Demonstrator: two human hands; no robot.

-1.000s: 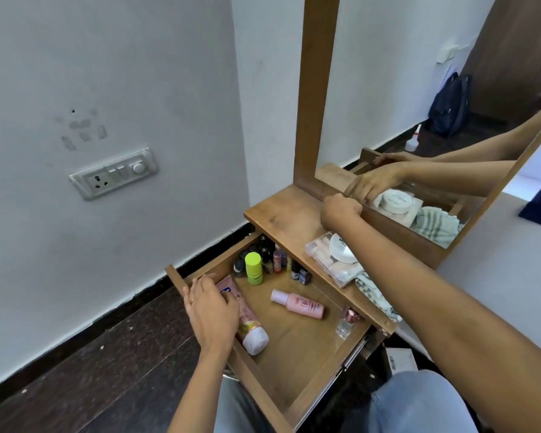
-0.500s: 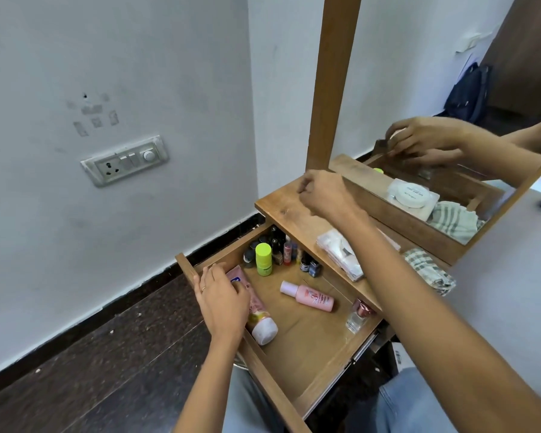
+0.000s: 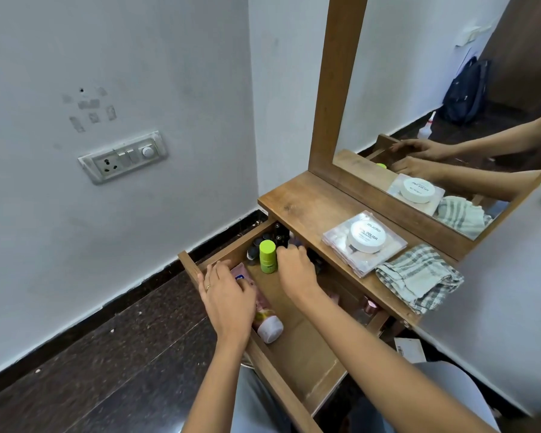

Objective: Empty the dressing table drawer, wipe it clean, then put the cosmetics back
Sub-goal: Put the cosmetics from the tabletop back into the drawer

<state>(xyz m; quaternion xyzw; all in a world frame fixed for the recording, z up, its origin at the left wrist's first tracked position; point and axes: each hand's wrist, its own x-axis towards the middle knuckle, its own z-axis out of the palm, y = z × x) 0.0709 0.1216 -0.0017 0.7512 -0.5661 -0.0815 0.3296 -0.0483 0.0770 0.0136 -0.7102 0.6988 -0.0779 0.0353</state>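
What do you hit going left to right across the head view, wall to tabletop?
In order: wall switch plate → left hand → green-capped bottle → right hand → white jar → checked cloth. The pink tube is left out because it overlaps the left hand.

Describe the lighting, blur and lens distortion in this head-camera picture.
Head view: soft, even light, no strong glare; the wide-angle lens leans the mirror frame and wall lines; the right hand looks slightly motion-soft; the drawer back, under the tabletop, sits in shadow.

Matt wooden drawer, checked cloth, glossy plastic jar
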